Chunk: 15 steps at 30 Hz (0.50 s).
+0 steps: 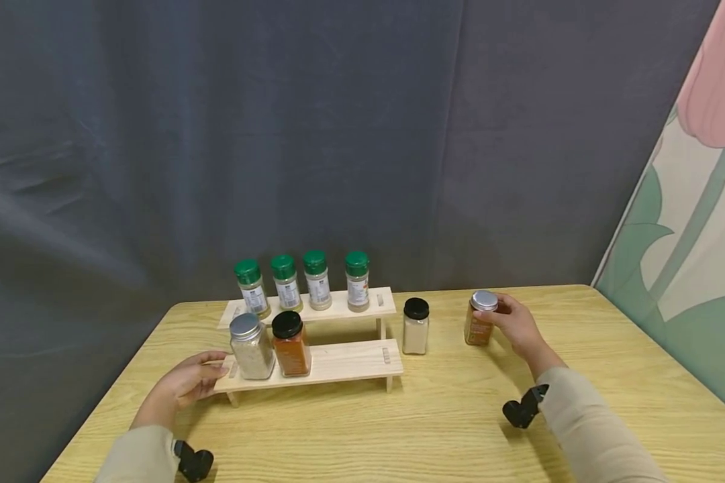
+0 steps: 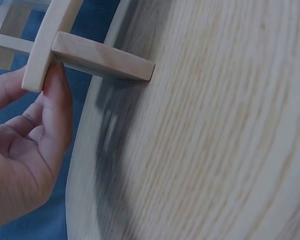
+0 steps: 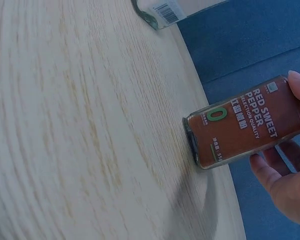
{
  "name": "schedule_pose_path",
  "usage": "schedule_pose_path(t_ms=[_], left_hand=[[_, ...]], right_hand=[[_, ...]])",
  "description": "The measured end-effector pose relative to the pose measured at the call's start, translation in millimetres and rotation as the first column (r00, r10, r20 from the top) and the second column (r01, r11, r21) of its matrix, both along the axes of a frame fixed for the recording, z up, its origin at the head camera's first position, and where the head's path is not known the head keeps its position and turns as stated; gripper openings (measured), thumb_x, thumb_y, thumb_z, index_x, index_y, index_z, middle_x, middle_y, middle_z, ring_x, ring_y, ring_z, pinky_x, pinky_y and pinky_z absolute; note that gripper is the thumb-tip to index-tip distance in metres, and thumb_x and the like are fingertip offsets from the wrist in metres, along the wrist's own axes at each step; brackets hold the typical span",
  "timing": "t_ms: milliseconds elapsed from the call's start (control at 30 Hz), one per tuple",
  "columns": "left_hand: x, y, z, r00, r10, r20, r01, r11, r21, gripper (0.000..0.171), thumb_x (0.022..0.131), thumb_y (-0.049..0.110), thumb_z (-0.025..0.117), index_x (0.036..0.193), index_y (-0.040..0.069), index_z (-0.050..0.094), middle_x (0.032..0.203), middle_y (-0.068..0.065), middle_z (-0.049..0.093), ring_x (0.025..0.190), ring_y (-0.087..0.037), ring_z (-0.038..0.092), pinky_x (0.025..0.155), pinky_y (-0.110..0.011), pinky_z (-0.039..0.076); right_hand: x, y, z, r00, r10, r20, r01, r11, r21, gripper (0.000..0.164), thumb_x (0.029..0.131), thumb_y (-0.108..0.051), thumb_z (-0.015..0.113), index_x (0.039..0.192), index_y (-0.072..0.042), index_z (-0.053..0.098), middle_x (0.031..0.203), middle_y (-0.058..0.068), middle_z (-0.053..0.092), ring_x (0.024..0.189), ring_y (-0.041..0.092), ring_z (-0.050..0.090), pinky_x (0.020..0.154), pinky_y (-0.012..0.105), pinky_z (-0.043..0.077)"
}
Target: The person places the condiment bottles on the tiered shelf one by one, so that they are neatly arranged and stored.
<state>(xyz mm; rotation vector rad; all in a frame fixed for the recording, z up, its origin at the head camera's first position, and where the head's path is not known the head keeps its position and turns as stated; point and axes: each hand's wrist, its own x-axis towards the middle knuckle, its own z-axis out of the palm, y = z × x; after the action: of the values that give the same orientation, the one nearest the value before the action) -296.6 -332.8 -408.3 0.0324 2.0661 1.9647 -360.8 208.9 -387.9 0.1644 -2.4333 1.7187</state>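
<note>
My left hand (image 1: 187,384) pinches the left end of a two-tier wooden spice rack (image 1: 353,359) at its lower shelf. In the left wrist view, thumb and fingers lie on either side of that shelf end, beside a rack leg (image 2: 102,57). On the right, my right hand (image 1: 519,330) grips a silver-lidded jar of red sweet pepper (image 3: 250,122) near its top. The jar is nearly upright at the tabletop; whether its base touches cannot be told. Standing on the lower shelf are a silver-lidded jar of pale seasoning (image 1: 252,352) and a black-lidded orange spice jar (image 1: 292,349).
Several green-capped shaker bottles (image 1: 318,285) stand along the upper shelf, with a gap before the rightmost. A black-lidded jar of cream powder (image 1: 415,332) stands on the wooden table (image 1: 447,409) between rack and right hand. A dark curtain (image 1: 338,134) hangs behind.
</note>
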Motion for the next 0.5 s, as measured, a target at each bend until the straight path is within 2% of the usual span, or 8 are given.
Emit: schedule_pose_path(t_ms=[100, 200, 367, 500], left_hand=[[1.5, 0, -0.9, 1.0, -0.004, 0.0, 0.004, 1.0, 0.006, 0.059, 0.083, 0.002, 0.051, 0.125, -0.014, 0.014, 0.084, -0.001, 0.056, 0.074, -0.012, 0.058, 0.066, -0.026, 0.047], [3.3, 1, -1.1, 1.0, -0.009, 0.002, 0.009, 1.0, 0.019, 0.058, 0.083, 0.002, 0.051, 0.125, -0.015, 0.014, 0.083, -0.001, 0.056, 0.073, -0.012, 0.058, 0.065, -0.026, 0.047], [4.0, 2, -0.3, 1.0, 0.005, 0.012, -0.005, 1.0, 0.02, 0.057, 0.083, 0.001, 0.051, 0.125, -0.014, 0.015, 0.082, -0.001, 0.055, 0.071, -0.011, 0.057, 0.064, -0.025, 0.047], [3.7, 3, 1.1, 0.999, 0.04, 0.017, -0.04, 0.999, -0.013, 0.057, 0.082, 0.001, 0.052, 0.125, -0.013, 0.017, 0.082, -0.001, 0.054, 0.071, -0.011, 0.056, 0.063, -0.025, 0.046]], right_hand=[[3.5, -1, 2.4, 1.0, -0.001, 0.0, 0.001, 1.0, 0.0, 0.06, 0.082, -0.024, 0.06, 0.125, 0.007, 0.032, 0.12, 0.026, 0.037, 0.109, 0.034, 0.035, 0.091, 0.046, 0.03], [8.9, -2, 5.4, 1.0, 0.001, -0.014, -0.001, 1.0, 0.004, 0.06, 0.081, -0.026, 0.061, 0.124, 0.006, 0.034, 0.117, 0.022, 0.04, 0.103, 0.026, 0.04, 0.088, 0.041, 0.033], [22.0, -5, 11.6, 0.998, 0.013, -0.061, -0.014, 1.0, -0.026, 0.056, 0.08, -0.021, 0.062, 0.122, 0.006, 0.037, 0.102, 0.003, 0.049, 0.089, 0.005, 0.046, 0.078, 0.024, 0.039], [31.1, -11, 17.0, 0.994, 0.048, -0.101, -0.058, 0.993, -0.103, 0.049, 0.079, -0.016, 0.063, 0.117, 0.005, 0.041, 0.093, -0.008, 0.051, 0.085, 0.002, 0.048, 0.072, 0.017, 0.041]])
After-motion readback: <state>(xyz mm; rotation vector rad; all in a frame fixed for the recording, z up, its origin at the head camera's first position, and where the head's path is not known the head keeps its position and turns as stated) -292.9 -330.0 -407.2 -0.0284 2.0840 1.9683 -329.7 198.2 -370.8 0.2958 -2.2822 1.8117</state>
